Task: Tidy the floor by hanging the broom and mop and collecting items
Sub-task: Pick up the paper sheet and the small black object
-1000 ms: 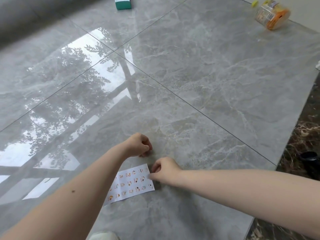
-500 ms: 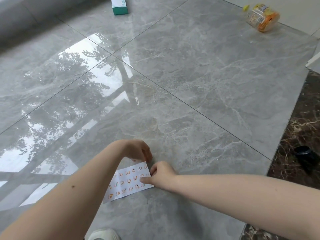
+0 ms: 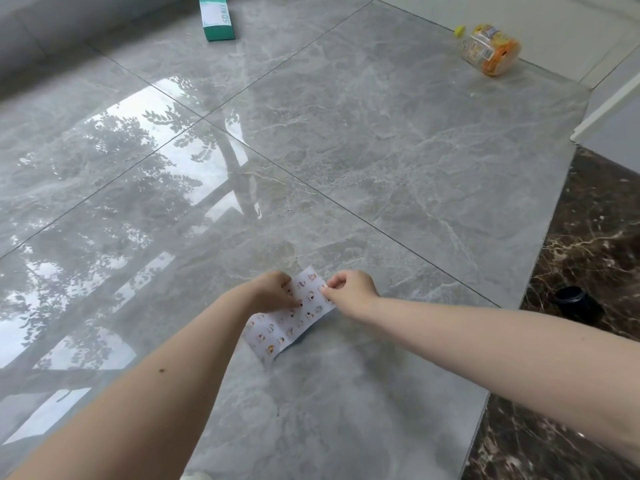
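- Collecting loose items looks to be the step in hand: both hands work at a white paper sticker sheet printed with small orange-and-brown figures [image 3: 292, 315], which lies on the glossy grey marble-tile floor [image 3: 381, 150].
- Grip: the left hand [image 3: 273, 292] has curled fingers on the sheet's left edge, the right hand [image 3: 349, 289] pinches its far right corner; the far end seems raised off the tile, while the near end looks close to the floor.
- Long axis: the sheet runs from the near left to the far right between the hands, its far short edge pointing away from the person.
- Next, I'd judge, it needs a clean lift without creasing the thin paper, then carrying off.
- Beyond the sheet, well apart to the far left, lies a green-and-white cardboard box [image 3: 217, 19].
- Far right of the sheet, a clear plastic bottle with a yellow cap and orange contents [image 3: 490, 50] lies on its side.
- Right of the sheet, on dark brown marble, sits a small black jar [image 3: 573, 301].
- No broom or mop is in view.
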`<act>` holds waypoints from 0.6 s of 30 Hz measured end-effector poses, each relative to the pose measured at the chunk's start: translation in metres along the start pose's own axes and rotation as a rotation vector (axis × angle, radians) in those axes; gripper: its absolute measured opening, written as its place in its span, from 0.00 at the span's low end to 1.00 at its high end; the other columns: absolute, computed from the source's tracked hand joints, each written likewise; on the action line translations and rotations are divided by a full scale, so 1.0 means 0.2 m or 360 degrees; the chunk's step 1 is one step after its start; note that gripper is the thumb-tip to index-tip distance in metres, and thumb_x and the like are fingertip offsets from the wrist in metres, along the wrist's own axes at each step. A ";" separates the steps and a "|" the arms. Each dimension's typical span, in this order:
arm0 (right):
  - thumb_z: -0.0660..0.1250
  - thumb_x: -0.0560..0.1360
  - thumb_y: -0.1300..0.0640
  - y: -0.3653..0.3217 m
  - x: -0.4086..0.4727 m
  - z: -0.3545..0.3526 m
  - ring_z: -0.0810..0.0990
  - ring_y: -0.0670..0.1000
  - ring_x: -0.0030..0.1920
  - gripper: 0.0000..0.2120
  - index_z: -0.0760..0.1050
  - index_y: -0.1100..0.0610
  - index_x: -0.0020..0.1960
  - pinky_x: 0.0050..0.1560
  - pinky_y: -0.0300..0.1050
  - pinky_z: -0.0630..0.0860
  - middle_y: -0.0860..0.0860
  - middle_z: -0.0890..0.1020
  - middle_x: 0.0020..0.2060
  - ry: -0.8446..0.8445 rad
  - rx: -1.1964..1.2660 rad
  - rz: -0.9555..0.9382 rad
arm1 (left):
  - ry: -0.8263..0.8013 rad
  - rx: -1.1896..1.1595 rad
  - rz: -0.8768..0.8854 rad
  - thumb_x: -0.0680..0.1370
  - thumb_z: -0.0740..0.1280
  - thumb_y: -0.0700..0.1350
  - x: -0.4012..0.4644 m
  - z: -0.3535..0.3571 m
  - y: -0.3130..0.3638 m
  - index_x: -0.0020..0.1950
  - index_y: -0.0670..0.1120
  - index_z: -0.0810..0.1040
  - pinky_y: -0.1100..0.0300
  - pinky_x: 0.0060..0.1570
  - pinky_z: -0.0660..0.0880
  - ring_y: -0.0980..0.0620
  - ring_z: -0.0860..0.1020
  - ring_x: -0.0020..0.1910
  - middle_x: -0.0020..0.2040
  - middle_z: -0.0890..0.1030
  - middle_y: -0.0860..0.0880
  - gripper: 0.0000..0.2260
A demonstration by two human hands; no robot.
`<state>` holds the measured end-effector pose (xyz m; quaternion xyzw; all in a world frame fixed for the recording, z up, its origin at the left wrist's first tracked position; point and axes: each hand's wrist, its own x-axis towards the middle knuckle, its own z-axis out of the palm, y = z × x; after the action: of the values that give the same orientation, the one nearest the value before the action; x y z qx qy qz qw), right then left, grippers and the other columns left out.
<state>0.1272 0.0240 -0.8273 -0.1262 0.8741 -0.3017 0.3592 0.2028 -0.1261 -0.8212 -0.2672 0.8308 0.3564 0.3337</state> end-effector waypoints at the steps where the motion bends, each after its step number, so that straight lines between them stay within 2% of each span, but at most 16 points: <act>1: 0.69 0.73 0.55 0.00 0.02 -0.04 0.76 0.48 0.42 0.06 0.74 0.52 0.38 0.44 0.38 0.69 0.42 0.74 0.31 0.0049 0.0012 -0.0004 | 0.0061 -0.0040 0.0039 0.76 0.68 0.47 0.01 -0.01 0.04 0.43 0.44 0.73 0.62 0.34 0.66 0.51 0.70 0.38 0.38 0.72 0.50 0.08; 3: 0.69 0.73 0.55 -0.01 0.05 -0.11 0.76 0.49 0.42 0.08 0.73 0.51 0.36 0.44 0.39 0.69 0.43 0.74 0.32 0.0145 0.0023 0.0004 | 0.0203 -0.0083 0.0113 0.76 0.67 0.45 0.03 -0.02 0.12 0.40 0.44 0.71 0.64 0.31 0.64 0.51 0.70 0.37 0.36 0.71 0.50 0.09; 6: 0.69 0.73 0.54 0.02 0.08 -0.24 0.76 0.49 0.41 0.09 0.74 0.51 0.35 0.43 0.40 0.70 0.45 0.75 0.32 0.0280 0.0073 0.0081 | 0.0360 -0.0133 0.0192 0.77 0.65 0.43 0.08 -0.02 0.27 0.32 0.48 0.64 0.64 0.28 0.64 0.54 0.69 0.31 0.32 0.68 0.52 0.16; 10: 0.70 0.71 0.55 0.10 0.08 -0.41 0.77 0.50 0.39 0.12 0.72 0.50 0.30 0.41 0.40 0.71 0.43 0.75 0.30 0.0397 0.0058 0.0175 | 0.0405 -0.0204 0.0230 0.78 0.63 0.41 0.15 0.01 0.45 0.32 0.47 0.63 0.59 0.36 0.66 0.48 0.70 0.38 0.32 0.67 0.51 0.16; 14: 0.67 0.71 0.57 0.25 0.04 -0.61 0.78 0.52 0.38 0.11 0.72 0.51 0.31 0.37 0.40 0.73 0.47 0.77 0.30 0.0516 0.0068 0.0297 | 0.0431 -0.0357 0.0255 0.78 0.58 0.38 0.21 0.07 0.64 0.32 0.44 0.63 0.59 0.30 0.62 0.49 0.67 0.33 0.32 0.67 0.48 0.14; 16: 0.66 0.72 0.58 0.32 0.02 -0.71 0.78 0.52 0.41 0.08 0.74 0.52 0.34 0.42 0.42 0.75 0.49 0.78 0.35 0.0607 0.0021 0.0355 | 0.0430 -0.0411 0.0254 0.78 0.55 0.36 0.23 0.11 0.73 0.31 0.44 0.62 0.59 0.29 0.61 0.49 0.66 0.32 0.31 0.66 0.48 0.15; 18: 0.65 0.73 0.58 0.41 -0.02 -0.83 0.79 0.54 0.47 0.04 0.78 0.54 0.41 0.49 0.45 0.76 0.51 0.80 0.42 0.0744 -0.0076 0.0425 | 0.0358 -0.0464 0.0280 0.77 0.54 0.35 0.26 0.18 0.85 0.34 0.42 0.67 0.59 0.35 0.66 0.48 0.69 0.34 0.33 0.70 0.46 0.13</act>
<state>0.0115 0.1627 -0.7829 0.0548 0.9490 -0.2521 0.1813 0.0673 -0.0072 -0.8080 -0.2773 0.8226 0.4685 0.1641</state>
